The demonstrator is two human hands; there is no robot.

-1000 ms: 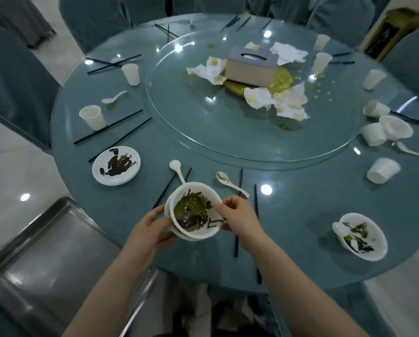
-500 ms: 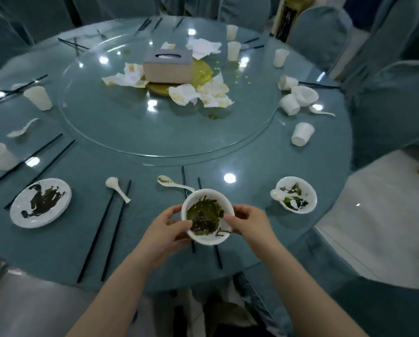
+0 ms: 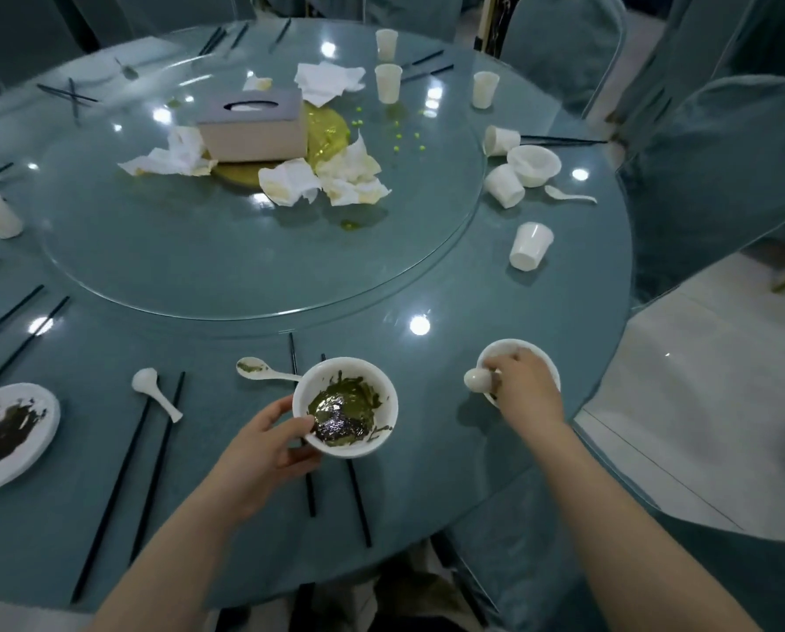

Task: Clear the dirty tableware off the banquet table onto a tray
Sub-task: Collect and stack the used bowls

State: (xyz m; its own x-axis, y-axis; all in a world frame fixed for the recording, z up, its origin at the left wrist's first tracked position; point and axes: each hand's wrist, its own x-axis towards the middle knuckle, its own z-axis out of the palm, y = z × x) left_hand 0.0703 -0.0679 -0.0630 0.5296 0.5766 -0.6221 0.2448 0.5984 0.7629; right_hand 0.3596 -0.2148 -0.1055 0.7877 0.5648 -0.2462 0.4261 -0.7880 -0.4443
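Clearing is at an early stage. The left hand (image 3: 263, 442) grips a dirty bowl (image 3: 346, 405) above the near edge of the round desk (image 3: 427, 472); the right hand (image 3: 525, 387) closes on a second bowl (image 3: 513, 348) at near right. No tray is in view. Cups (image 3: 531, 245), spoons (image 3: 155, 392), black chopsticks (image 3: 121, 485) and a stained plate (image 3: 10, 433) remain. Far off, used napkins (image 3: 322, 180) lie on the glass turntable (image 3: 244, 257), with covered chairs (image 3: 718, 166) around.

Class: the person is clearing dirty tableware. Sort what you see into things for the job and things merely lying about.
For the job: bowl of green leftovers in the left hand; second bowl under the right hand; smeared plate; spoons; cups; chopsticks.

Lying about: tissue box; crumpled napkins; covered chairs.
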